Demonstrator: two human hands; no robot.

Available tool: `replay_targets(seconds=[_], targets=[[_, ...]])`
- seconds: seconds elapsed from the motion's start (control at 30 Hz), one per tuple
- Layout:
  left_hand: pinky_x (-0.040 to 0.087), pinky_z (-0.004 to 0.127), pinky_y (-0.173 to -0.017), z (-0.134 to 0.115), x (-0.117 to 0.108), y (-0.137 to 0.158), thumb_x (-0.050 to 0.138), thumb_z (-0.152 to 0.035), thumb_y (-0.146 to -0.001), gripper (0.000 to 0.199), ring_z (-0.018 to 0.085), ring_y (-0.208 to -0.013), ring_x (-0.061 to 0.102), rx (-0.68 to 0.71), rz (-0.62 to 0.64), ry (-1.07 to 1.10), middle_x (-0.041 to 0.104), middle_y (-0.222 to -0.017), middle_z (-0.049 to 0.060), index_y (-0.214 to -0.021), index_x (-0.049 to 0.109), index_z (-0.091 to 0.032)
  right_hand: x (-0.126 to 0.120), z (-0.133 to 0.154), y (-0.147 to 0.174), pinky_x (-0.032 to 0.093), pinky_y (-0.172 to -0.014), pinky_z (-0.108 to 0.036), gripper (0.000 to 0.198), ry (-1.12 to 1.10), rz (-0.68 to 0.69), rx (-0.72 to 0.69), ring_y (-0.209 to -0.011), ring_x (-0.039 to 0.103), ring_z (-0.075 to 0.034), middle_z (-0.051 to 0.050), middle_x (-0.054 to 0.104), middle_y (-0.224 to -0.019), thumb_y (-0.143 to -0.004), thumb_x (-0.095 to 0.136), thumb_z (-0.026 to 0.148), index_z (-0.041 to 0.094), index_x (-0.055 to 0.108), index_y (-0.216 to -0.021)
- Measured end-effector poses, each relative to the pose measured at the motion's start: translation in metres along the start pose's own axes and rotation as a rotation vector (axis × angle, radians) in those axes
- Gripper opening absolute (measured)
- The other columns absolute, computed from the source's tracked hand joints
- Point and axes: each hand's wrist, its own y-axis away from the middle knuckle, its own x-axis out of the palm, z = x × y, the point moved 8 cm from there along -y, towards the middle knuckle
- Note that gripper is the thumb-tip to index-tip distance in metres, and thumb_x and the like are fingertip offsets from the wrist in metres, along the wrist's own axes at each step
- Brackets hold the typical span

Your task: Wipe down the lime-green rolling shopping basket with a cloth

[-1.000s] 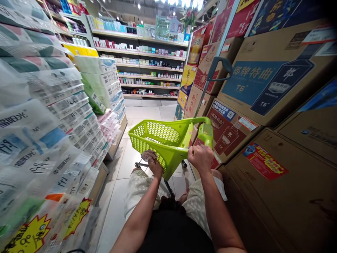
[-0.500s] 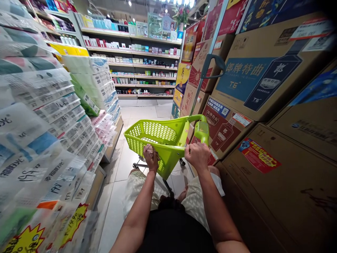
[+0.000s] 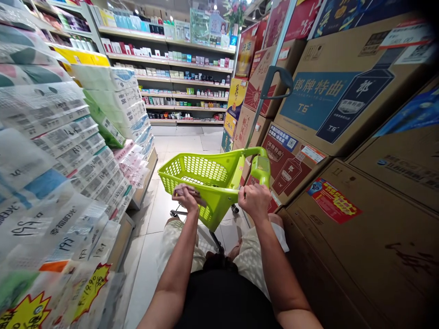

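Observation:
A lime-green shopping cart (image 3: 214,217) with a perforated basket stands in front of my knees. My left hand (image 3: 188,201) is closed around a crumpled pinkish-grey cloth (image 3: 192,191), at the near side wall of the basket. Some of the cloth hangs out to the right of the fingers, against the green plastic. Whether the cloth presses on the wall there I cannot tell. My right hand (image 3: 255,199) is wrapped in a fist round the near end of the cart's handle (image 3: 261,169). The basket holds nothing that I can make out.
Stacked cardboard cartons (image 3: 308,105) rise close on the right. Packs of tissue paper (image 3: 78,137) are piled along the left. A metal pole with a dark grey hook-shaped grip (image 3: 279,82) stands behind the handle. Shelves of small goods (image 3: 192,82) cross the far end of the tiled aisle (image 3: 171,142).
My left hand has moved left along the basket's side with the cloth, which now shows more spread out. My right hand keeps its hold on the handle. The view has shifted slightly.

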Motion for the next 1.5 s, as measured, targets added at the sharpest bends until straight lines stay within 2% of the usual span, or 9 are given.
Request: replay_targets(seconds=[0.1, 0.2, 0.43, 0.63, 0.83, 1.03, 1.2, 1.4, 1.5], targets=[[0.041, 0.041, -0.118, -0.016, 0.008, -0.006, 0.049, -0.029, -0.101, 0.044, 0.024, -0.136, 0.054, 0.036, -0.002, 0.014, 0.053, -0.140, 0.017, -0.142, 0.037, -0.020, 0.002, -0.001, 0.000, 0.032, -0.075, -0.035, 0.033, -0.004, 0.018, 0.011, -0.066, 0.052, -0.018, -0.006, 0.066, -0.062, -0.092, 0.053, 0.024, 0.018, 0.068, -0.064], [0.035, 0.043, -0.123, -0.010, 0.006, 0.006, 0.048, -0.021, -0.098, 0.042, 0.027, -0.144, 0.046, 0.037, -0.016, -0.050, 0.049, -0.145, 0.022, -0.139, 0.042, -0.016, 0.003, -0.002, 0.000, 0.033, -0.075, -0.035, 0.033, -0.004, 0.031, 0.031, -0.067, 0.053, -0.019, -0.006, 0.067, -0.063, -0.092, 0.053, 0.024, 0.018, 0.069, -0.064], [0.042, 0.049, -0.116, 0.031, -0.005, 0.036, 0.048, -0.011, -0.090, 0.043, 0.029, -0.133, 0.053, -0.076, 0.022, -0.123, 0.057, -0.131, 0.018, -0.132, 0.048, -0.019, -0.001, -0.001, -0.001, 0.033, -0.076, -0.035, 0.032, 0.000, 0.006, 0.026, -0.068, 0.055, -0.019, -0.006, 0.068, -0.063, -0.091, 0.053, 0.022, 0.018, 0.068, -0.064], [0.040, 0.047, -0.118, 0.008, 0.004, 0.035, 0.050, -0.021, -0.095, 0.031, 0.028, -0.129, 0.054, 0.069, 0.080, -0.123, 0.053, -0.128, 0.018, -0.125, 0.053, -0.018, 0.000, -0.002, 0.000, 0.033, -0.076, -0.034, 0.032, 0.013, -0.006, 0.024, -0.067, 0.054, -0.019, -0.005, 0.068, -0.062, -0.092, 0.053, 0.023, 0.018, 0.067, -0.063], [0.042, 0.050, -0.116, 0.016, 0.004, 0.058, 0.048, -0.017, -0.095, 0.028, 0.030, -0.127, 0.053, -0.050, 0.160, -0.152, 0.051, -0.124, 0.018, -0.122, 0.053, -0.016, 0.006, -0.003, -0.002, 0.032, -0.076, -0.035, 0.032, 0.004, 0.025, 0.061, -0.067, 0.055, -0.020, -0.006, 0.069, -0.062, -0.091, 0.054, 0.023, 0.018, 0.069, -0.064], [0.039, 0.048, -0.118, -0.028, 0.020, 0.061, 0.047, -0.024, -0.099, 0.021, 0.028, -0.123, 0.053, 0.192, 0.222, -0.112, 0.051, -0.122, 0.016, -0.118, 0.054, -0.019, 0.008, -0.001, -0.003, 0.032, -0.077, -0.035, 0.030, -0.005, 0.037, 0.065, -0.070, 0.056, -0.021, -0.008, 0.072, -0.067, -0.090, 0.054, 0.023, 0.017, 0.071, -0.066], [0.041, 0.053, -0.115, -0.011, 0.018, 0.073, 0.047, -0.013, -0.090, 0.022, 0.030, -0.119, 0.052, 0.089, 0.273, -0.175, 0.049, -0.120, 0.017, -0.110, 0.054, -0.018, 0.004, 0.001, -0.003, 0.031, -0.076, -0.036, 0.031, -0.004, 0.022, 0.071, -0.070, 0.057, -0.021, -0.009, 0.073, -0.068, -0.091, 0.055, 0.023, 0.017, 0.071, -0.066], [0.041, 0.049, -0.117, -0.031, 0.028, 0.084, 0.048, -0.018, -0.096, 0.016, 0.028, -0.120, 0.053, 0.256, 0.363, -0.116, 0.052, -0.118, 0.014, -0.110, 0.056, -0.020, 0.000, 0.003, -0.003, 0.030, -0.076, -0.036, 0.033, 0.006, 0.019, 0.098, -0.071, 0.057, -0.021, -0.010, 0.073, -0.070, -0.093, 0.053, 0.023, 0.017, 0.072, -0.067], [0.044, 0.050, -0.114, -0.020, 0.026, 0.091, 0.050, -0.016, -0.093, 0.016, 0.029, -0.119, 0.053, 0.250, 0.407, -0.140, 0.050, -0.117, 0.015, -0.107, 0.056, -0.019, 0.001, 0.001, -0.003, 0.031, -0.077, -0.037, 0.033, 0.000, 0.039, 0.110, -0.073, 0.058, -0.021, -0.010, 0.073, -0.071, -0.094, 0.053, 0.023, 0.016, 0.072, -0.068]])
